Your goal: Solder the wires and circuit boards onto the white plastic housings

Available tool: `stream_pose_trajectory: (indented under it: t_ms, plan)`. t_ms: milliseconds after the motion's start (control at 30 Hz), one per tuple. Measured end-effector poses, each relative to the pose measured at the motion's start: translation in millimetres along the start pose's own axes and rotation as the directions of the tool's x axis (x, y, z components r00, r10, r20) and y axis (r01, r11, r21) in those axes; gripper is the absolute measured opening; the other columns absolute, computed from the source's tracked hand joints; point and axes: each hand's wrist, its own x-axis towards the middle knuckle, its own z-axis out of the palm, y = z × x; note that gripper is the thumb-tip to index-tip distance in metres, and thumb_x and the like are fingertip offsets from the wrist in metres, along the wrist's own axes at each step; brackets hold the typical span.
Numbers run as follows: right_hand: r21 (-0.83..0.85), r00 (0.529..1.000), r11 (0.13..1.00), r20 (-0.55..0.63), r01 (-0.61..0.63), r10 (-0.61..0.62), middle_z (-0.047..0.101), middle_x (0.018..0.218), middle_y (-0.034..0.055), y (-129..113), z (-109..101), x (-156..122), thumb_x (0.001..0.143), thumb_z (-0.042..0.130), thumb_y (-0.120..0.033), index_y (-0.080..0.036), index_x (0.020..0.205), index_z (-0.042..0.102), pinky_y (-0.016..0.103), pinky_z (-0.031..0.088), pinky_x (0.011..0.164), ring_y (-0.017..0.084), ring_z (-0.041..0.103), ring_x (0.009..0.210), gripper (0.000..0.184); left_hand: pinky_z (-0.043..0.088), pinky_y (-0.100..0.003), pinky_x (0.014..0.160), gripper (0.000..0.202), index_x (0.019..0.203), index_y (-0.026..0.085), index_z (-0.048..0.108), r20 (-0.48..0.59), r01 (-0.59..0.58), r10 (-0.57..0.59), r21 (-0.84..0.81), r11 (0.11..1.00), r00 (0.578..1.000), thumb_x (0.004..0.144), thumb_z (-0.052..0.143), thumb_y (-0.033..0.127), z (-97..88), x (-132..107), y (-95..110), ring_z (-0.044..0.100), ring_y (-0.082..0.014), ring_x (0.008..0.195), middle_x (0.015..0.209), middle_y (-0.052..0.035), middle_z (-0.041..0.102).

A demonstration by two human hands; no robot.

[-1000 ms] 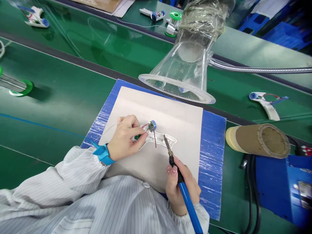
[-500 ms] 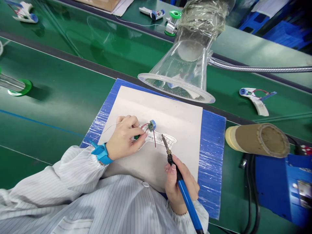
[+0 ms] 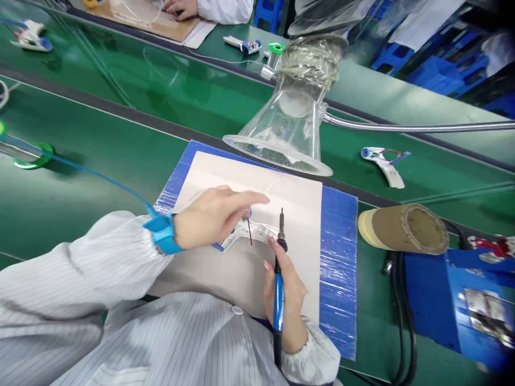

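On the beige sheet lies a curved white plastic housing [image 3: 241, 231], with a dark red wire [image 3: 250, 233] sticking up near its middle. My left hand [image 3: 211, 217] is above the housing's left part and covers most of the circuit board and blue round piece. A thin strand of solder wire [image 3: 271, 186] shows beyond its fingers, which seem to hold it; the grip itself is hidden. My right hand [image 3: 287, 289] is closed round a blue-and-black soldering iron [image 3: 279, 300], tip pointing away from me. Its index fingertip is at the housing's right end.
A clear fume hood [image 3: 281, 126] hangs over the sheet's far edge. To the right are a brown cardboard tube [image 3: 396, 228] and a blue soldering station [image 3: 434, 305]. Another housing [image 3: 386, 165] lies behind them. A co-worker's hand [image 3: 181, 8] is at the far bench.
My left hand has shifted right over the housing, its index finger now stretched out. My right hand has turned the iron more upright and moved closer to the housing's right end.
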Motion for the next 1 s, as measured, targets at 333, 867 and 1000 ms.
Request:
stream_pose_trajectory:
  t_ms: [333,867,1000]
  plan:
    - [-0.045,0.961,0.983,0.222,0.177,-0.163,0.055,0.132,0.0142,19,-3,6,0.100,0.036,-0.018,-0.029,0.153,0.019,0.037,0.058,0.089,0.024,0.060,0.118,0.057,0.043,-0.037,0.100,0.020,0.073,0.022,0.073,0.463,-0.234,0.182,0.058,0.970,0.868,0.080,0.062,0.007,-5.7,40,-27,0.068,-0.0207,0.087,0.079,-0.0035,0.074]
    - [-0.012,0.959,0.980,0.213,0.196,-0.189,0.062,0.117,0.0118,28,-6,17,0.098,0.044,-0.015,-0.026,0.150,0.030,0.034,0.059,0.087,0.022,0.063,0.112,0.055,0.038,-0.020,0.051,0.010,0.062,0.014,0.070,0.475,0.284,-0.252,0.003,0.959,0.843,0.072,0.070,0.015,-1.5,31,-15,0.059,-0.0101,0.051,0.055,0.0016,0.067]
    - [0.077,0.983,0.980,-0.005,0.184,-0.184,0.065,0.119,0.0065,19,-17,8,0.088,0.054,-0.002,-0.023,0.138,0.048,0.033,0.056,0.093,0.019,0.065,0.108,0.055,0.044,-0.020,0.056,0.010,0.074,0.015,0.078,0.419,0.449,-0.358,-0.141,0.882,0.834,0.075,0.068,0.016,22.5,28,-19,0.065,-0.0127,0.060,0.064,-0.0003,0.073]
